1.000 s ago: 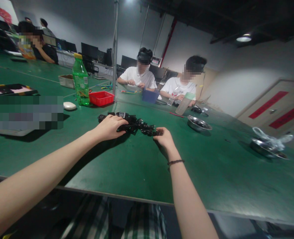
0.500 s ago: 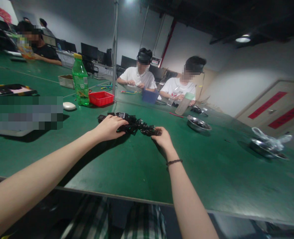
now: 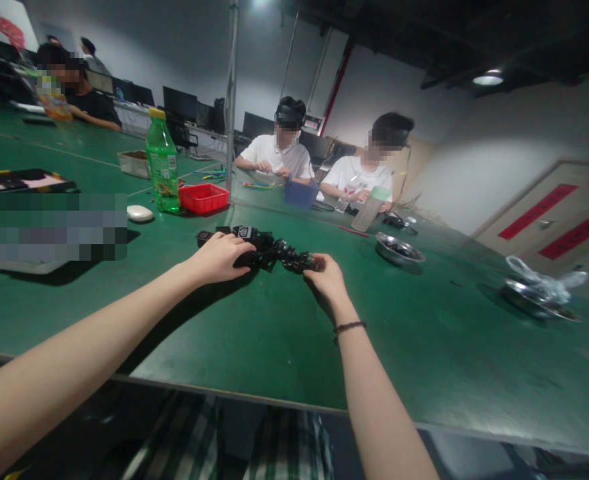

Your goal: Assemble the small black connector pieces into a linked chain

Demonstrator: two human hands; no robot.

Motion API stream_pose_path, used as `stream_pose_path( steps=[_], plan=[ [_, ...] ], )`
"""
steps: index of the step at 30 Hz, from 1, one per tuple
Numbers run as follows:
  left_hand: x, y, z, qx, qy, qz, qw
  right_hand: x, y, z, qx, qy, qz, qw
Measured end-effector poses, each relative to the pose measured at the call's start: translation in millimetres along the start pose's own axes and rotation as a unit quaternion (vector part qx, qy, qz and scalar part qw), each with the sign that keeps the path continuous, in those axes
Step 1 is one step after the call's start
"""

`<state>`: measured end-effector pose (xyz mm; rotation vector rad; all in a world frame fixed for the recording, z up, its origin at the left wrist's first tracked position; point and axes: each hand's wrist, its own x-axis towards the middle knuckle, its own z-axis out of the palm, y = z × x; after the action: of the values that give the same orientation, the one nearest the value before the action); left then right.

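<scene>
The black parts [image 3: 297,261] lie in a row on the counter [image 3: 254,340], between the 2 hands; whether they are joined is unclear. The left hand [image 3: 222,255] grasps the thicker end from above, and the right hand [image 3: 328,275] pinches the thinner end with its fingertips. To handle this well, the left should press steadily while the right works lightly, low over the counter, since a hard tug could scatter small bits. Compared with 1 second ago, the right hand sits slightly further left; the left has hardly moved.
</scene>
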<state>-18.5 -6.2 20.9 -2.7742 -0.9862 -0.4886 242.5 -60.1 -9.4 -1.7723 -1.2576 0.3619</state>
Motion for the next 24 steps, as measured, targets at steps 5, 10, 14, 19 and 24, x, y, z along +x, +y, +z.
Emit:
stream_pose_path(
  steps=[5, 10, 14, 19, 24],
  plan=[
    [0.2, -1.4, 1.1, -0.002, -0.005, 0.002, 1.0, -0.8, -4.0, -2.6, -0.002, 0.01, -0.01, 1.0],
    [0.2, -0.3, -0.4, -0.005, -0.006, 0.001, 1.0, -2.2, -8.1, -4.0, 0.008, 0.028, -0.027, 0.999],
    [0.5, 0.0, -0.4, -0.007, -0.006, 0.004, 1.0, -6.5, -16.0, -5.3, 0.009, 0.034, -0.079, 0.996],
    [0.7, -0.8, 1.8, -0.016, 0.009, 0.016, 1.0, -16.4, -29.6, -4.8, -0.042, 0.045, -0.227, 0.972],
    [0.8, -1.3, 2.1, -0.035, 0.024, 0.021, 0.999, -24.5, -35.8, 4.4, -0.094, -0.027, -0.298, 0.95]
  ],
)
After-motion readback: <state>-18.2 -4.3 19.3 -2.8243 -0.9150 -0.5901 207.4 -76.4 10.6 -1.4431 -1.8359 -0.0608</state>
